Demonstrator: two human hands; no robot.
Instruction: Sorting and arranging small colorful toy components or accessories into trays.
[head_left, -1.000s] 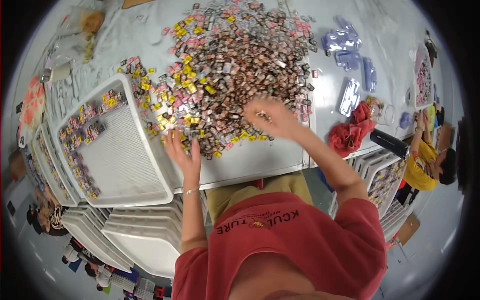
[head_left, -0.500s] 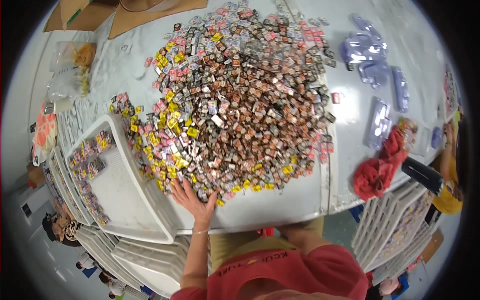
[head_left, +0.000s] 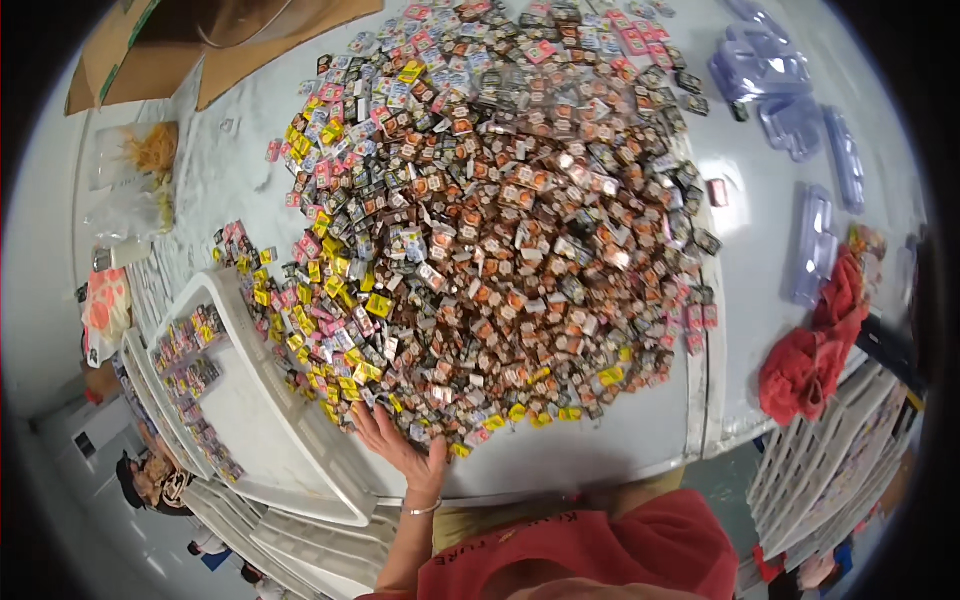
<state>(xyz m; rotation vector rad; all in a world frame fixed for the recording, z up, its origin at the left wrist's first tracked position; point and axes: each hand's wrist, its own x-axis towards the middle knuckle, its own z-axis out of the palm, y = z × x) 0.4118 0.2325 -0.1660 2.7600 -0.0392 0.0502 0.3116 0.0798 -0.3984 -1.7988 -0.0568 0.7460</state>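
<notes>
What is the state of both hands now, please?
Left hand: open, at the near edge of the pile of small items, nothing visibly held.
Right hand: out of view, cannot be told.

Left hand (head_left: 405,455) back upward, fingers (head_left: 377,430) extended, thumb (head_left: 438,456) apart; left forearm (head_left: 404,552) angled up from below.

Left fingers (head_left: 377,430) at packet pile (head_left: 510,270)
</notes>
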